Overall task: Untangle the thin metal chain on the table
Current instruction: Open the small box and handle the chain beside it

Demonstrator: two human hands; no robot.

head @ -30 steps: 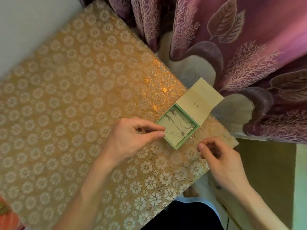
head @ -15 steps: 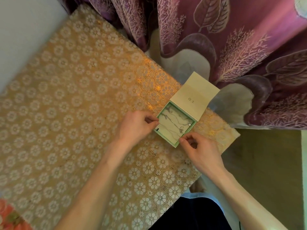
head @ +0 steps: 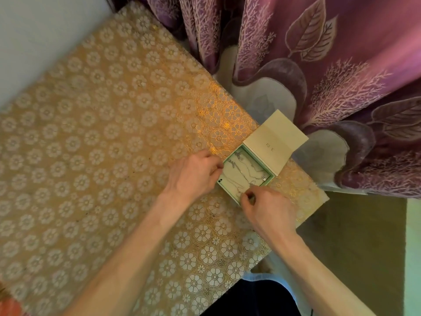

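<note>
Head view. Table (head: 91, 156) under a gold floral cloth; purple curtain (head: 319, 65) behind. An open green box (head: 271, 177), lid (head: 275, 142) folded back, holds the chain (head: 245, 176) in loose crossing strands. Left hand (head: 193, 174): curled fingertips at the box's left rim, hold unclear. Right hand (head: 268, 210): thumb and forefinger pinch the chain at the near corner.

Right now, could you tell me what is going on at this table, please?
A person is working with bare hands at a small green box, its lid open, near the far right corner of the table. A thin chain lies in crossing loops on the pad inside, not yet untangled. The right hand pinches at the pad's near end, seemingly on the chain. The left hand has its fingertips curled at the box's left rim; whether it grips anything is unclear.
</note>
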